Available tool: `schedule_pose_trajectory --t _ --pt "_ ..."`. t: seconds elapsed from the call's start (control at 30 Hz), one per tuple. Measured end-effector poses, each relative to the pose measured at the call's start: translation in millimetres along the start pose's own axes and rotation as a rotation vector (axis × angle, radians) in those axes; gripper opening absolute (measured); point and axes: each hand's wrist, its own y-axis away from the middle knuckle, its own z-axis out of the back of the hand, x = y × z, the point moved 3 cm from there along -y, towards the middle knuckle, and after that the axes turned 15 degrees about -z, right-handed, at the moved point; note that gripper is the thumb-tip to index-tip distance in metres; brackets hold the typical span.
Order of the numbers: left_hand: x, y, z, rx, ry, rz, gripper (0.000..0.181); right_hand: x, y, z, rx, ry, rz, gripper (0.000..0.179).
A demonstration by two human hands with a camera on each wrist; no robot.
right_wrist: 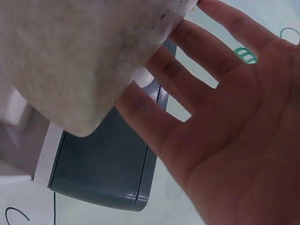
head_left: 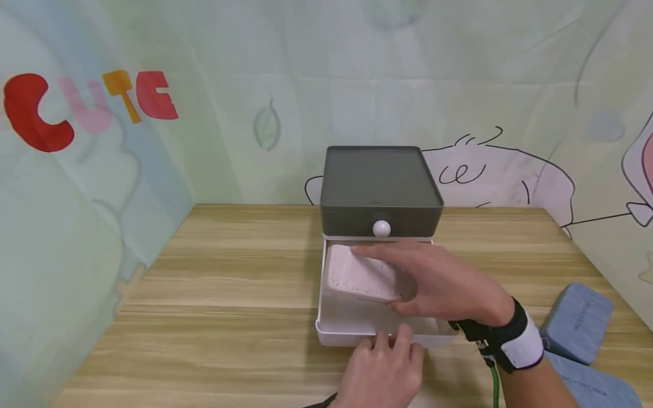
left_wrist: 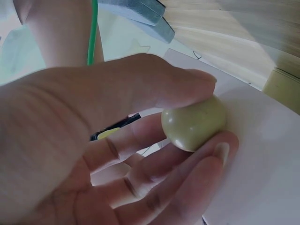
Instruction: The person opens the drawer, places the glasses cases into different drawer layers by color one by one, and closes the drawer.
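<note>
While my left hand (head_left: 382, 368) pinches the pale, glossy round knob (left_wrist: 194, 124) at the drawer's front edge between thumb and fingers, my right hand (head_left: 444, 283) grips a pale pinkish-white block with rounded corners (head_left: 364, 275) from its right end. The block is over the far left corner of the open white plastic drawer (head_left: 336, 339), within its walls; I cannot tell whether it touches the bottom. The drawer juts out beneath a dark grey, flat-topped cabinet (head_left: 377, 175), whose upper front is closed and bears a white ball-shaped knob (head_left: 381, 228). The cabinet stands at the far edge of the wood-grain table (head_left: 229, 283), right of its middle. Near the table's right edge, toward me, lie two blue-grey blocks with lettering, one farther (head_left: 579, 323) and one nearer (head_left: 594, 385), overlapping in my view. A black-and-white strap (head_left: 520, 345) with a green cable (head_left: 495, 385) circles my right wrist.
</note>
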Motion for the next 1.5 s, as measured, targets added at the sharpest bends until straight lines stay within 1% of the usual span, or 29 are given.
schedule_pose_trajectory --t 0.17,0.37,0.6,0.83,1.07,1.23,1.33,1.47,1.5 --pt "-0.3 0.1 0.2 0.016 0.006 -0.004 0.011 -2 0.1 -4 0.033 0.022 -0.004 0.092" --pt "-0.1 0.1 0.1 0.001 -0.003 -0.002 0.011 -2 1.0 -7 0.107 0.017 -0.039 0.089" --pt "-0.4 0.4 0.0 -0.017 -0.013 0.01 0.013 -2 3.6 -8 0.142 0.033 -0.075 0.088" --pt "0.8 -0.4 0.7 0.003 0.006 0.001 0.012 -5 5.6 -7 0.18 0.035 -0.101 0.085" --pt "-0.1 0.7 0.7 0.008 -0.004 0.006 0.013 -10 6.1 -7 0.215 -0.004 -0.126 0.09" --pt "-0.7 1.3 0.4 0.016 -0.003 0.009 0.013 -10 7.1 -7 0.238 -0.013 -0.148 0.091" --pt "-1.0 1.4 0.5 0.025 0.005 0.01 0.013 -3 9.8 -7 0.198 0.029 -0.119 0.085" --pt "-0.9 0.9 0.9 0.034 0.016 0.009 0.012 5 12.1 -9 0.136 0.1 -0.05 0.074" --pt "-0.9 0.7 0.9 0.033 0.016 0.009 0.012 6 11.8 -9 0.145 0.109 -0.047 0.073"
